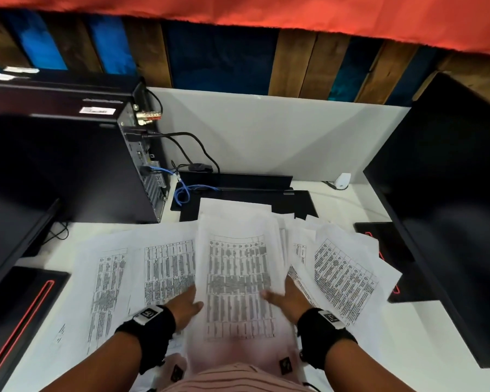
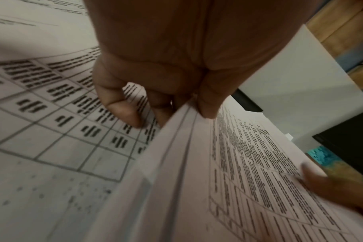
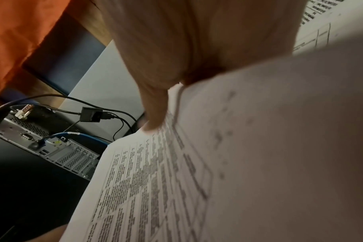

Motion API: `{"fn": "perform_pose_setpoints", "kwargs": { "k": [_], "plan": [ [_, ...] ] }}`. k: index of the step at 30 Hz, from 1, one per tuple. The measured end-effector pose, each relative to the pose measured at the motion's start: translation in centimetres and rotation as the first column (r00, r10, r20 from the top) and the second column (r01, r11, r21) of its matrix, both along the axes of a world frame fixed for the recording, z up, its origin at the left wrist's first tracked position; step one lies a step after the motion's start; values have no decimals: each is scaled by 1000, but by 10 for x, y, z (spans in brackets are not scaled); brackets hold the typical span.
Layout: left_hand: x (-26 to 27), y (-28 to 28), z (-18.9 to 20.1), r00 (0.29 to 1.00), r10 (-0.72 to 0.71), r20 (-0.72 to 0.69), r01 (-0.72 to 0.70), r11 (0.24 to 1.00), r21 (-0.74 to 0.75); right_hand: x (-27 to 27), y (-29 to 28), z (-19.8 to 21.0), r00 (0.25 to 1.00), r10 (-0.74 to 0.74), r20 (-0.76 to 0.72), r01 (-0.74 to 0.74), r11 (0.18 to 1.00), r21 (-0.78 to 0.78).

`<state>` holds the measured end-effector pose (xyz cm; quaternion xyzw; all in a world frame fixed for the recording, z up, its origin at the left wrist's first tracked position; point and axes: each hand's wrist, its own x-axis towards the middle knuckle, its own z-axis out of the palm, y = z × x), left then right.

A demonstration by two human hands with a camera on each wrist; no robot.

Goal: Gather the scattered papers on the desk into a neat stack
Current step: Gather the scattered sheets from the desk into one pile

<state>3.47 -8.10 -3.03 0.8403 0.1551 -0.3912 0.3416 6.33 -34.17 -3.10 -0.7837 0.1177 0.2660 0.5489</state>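
Note:
A bundle of white printed sheets (image 1: 238,281) with tables is held between both hands above the desk, in front of me. My left hand (image 1: 186,305) grips its left edge, thumb on top (image 2: 207,101) and fingers (image 2: 122,108) curled beneath. My right hand (image 1: 283,298) grips the right edge, thumb (image 3: 155,111) pressed on the top sheet (image 3: 151,188). More loose sheets lie fanned on the white desk: some to the left (image 1: 111,278) and a pile to the right (image 1: 343,270).
A black computer tower (image 1: 77,165) with cables stands at back left. A black monitor (image 1: 450,199) stands on the right, another dark screen (image 1: 9,222) on the left. A black stand base (image 1: 249,199) lies behind the papers, before a white partition (image 1: 266,137).

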Motion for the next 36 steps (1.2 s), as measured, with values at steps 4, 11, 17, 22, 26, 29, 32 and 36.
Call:
{"fn": "perform_pose_setpoints", "kwargs": {
  "k": [4, 11, 17, 22, 26, 29, 32, 36],
  "plan": [
    [0, 16, 11, 970, 185, 157, -177, 982, -60, 4, -2, -15, 999, 14, 31, -8, 983, -184],
    [-24, 124, 5, 844, 462, 272, -535, 689, 489, 7, -14, -19, 999, -50, 1, 49, 984, -170],
    [-42, 122, -3, 601, 721, 343, -781, 440, 443, 5, -11, -18, 999, -41, 20, 44, 978, -203],
    [-45, 133, -3, 584, 750, 312, -785, 425, 450, 2, -9, -15, 999, -16, 37, 25, 970, -242],
    [-48, 135, -4, 679, 664, 314, -717, 505, 480, 2, -8, -12, 1000, -10, 24, 15, 971, -240],
    [-48, 129, -3, 688, 632, 356, -721, 540, 435, 2, -9, -11, 1000, -4, 25, 10, 969, -245],
    [-44, 131, -2, 655, 657, 373, -755, 575, 315, 2, -7, -10, 1000, -2, 22, 7, 965, -262],
    [-35, 133, 6, 753, 601, 268, -658, 680, 324, 3, -7, -11, 1000, -13, 10, 15, 963, -267]
  ]
}}
